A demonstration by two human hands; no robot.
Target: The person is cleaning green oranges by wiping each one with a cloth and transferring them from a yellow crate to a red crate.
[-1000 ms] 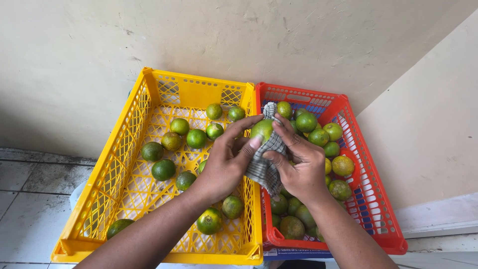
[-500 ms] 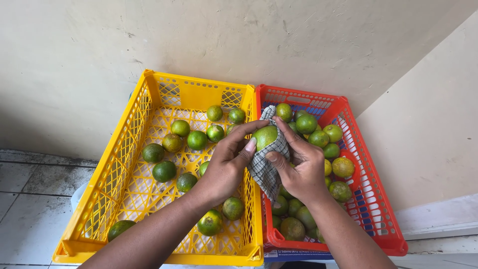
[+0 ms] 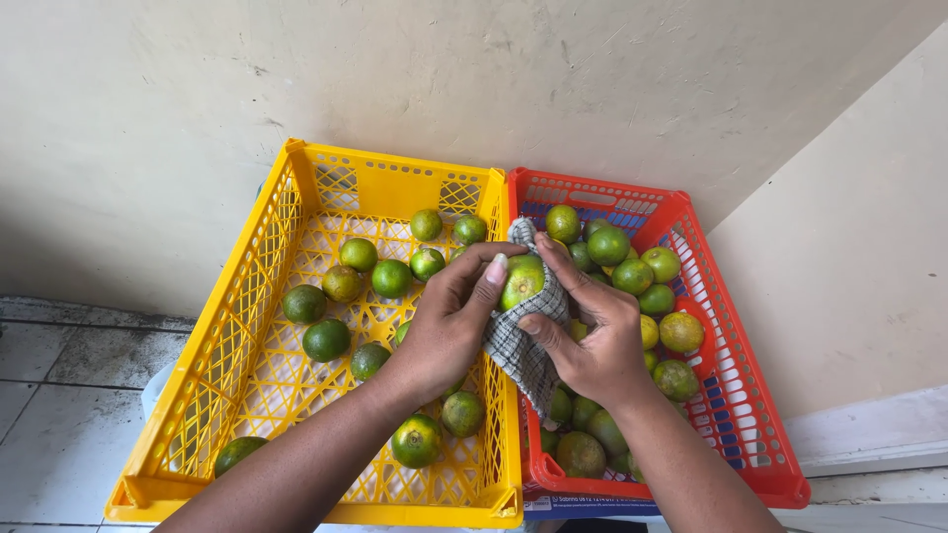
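My left hand [image 3: 449, 321] grips a green-yellow citrus fruit [image 3: 521, 281] above the wall shared by the two crates. My right hand [image 3: 591, 331] presses a grey checked cloth [image 3: 518, 345] against that fruit, with the cloth wrapped around its right and lower side and a corner hanging down. The thumb of my left hand lies across the fruit's top left. Below the hands, the yellow crate [image 3: 237, 326] holds several loose green fruits. The red crate [image 3: 736, 375] on the right is piled with several green and yellowish fruits.
Both crates stand side by side against a cream wall [image 3: 494, 79], which turns a corner at the right. A grey tiled floor [image 3: 59, 395] lies to the left. A white ledge [image 3: 869, 434] runs along the right wall's base.
The fruit has turned and sunk slightly between my hands. My left thumb has slid up over its top, and the cloth has shifted around its right side.
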